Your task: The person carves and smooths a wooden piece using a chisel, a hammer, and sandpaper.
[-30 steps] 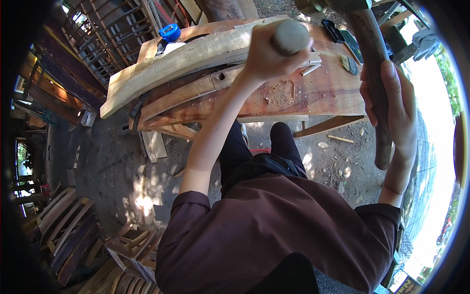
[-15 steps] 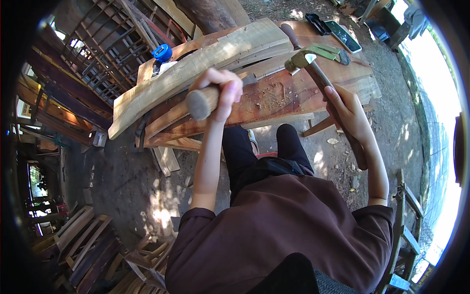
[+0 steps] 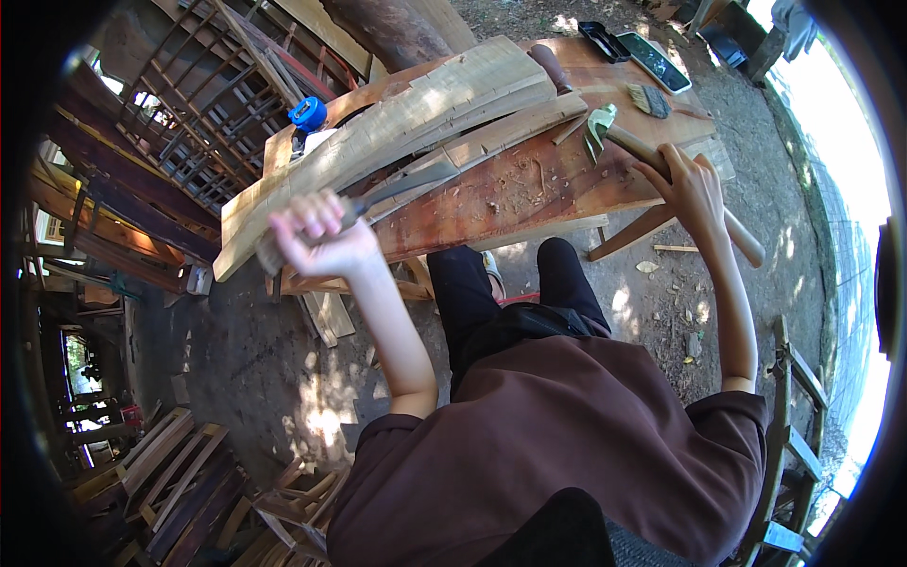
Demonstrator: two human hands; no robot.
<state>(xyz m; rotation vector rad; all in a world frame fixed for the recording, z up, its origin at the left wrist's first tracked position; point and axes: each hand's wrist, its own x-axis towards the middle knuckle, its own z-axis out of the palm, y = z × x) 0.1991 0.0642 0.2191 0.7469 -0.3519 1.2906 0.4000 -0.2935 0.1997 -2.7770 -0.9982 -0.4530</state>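
Observation:
My left hand (image 3: 319,234) is closed around the wooden handle of a chisel (image 3: 408,181), slightly smeared by motion. The flat metal blade points right, over the near edge of the curved planks. In my right hand (image 3: 694,194) is a hammer (image 3: 746,238), gripped partway along its wooden handle. Its metal head shines above the right part of the workbench. Pale curved wooden planks (image 3: 425,99) lie stacked lengthwise on the reddish workbench (image 3: 463,206), with wood shavings (image 3: 529,180) scattered in front of them.
A blue tape measure (image 3: 308,113) sits behind the planks at the left. On the bench's right end are a brush (image 3: 650,100), a phone (image 3: 655,62), a black case (image 3: 605,42) and a brown handle (image 3: 550,68). Wooden frames (image 3: 179,472) crowd the floor at lower left.
My left hand has swung left and turned, so the chisel blade now shows clearly. The hammer has tilted, its head a little further right and its handle end swung right.

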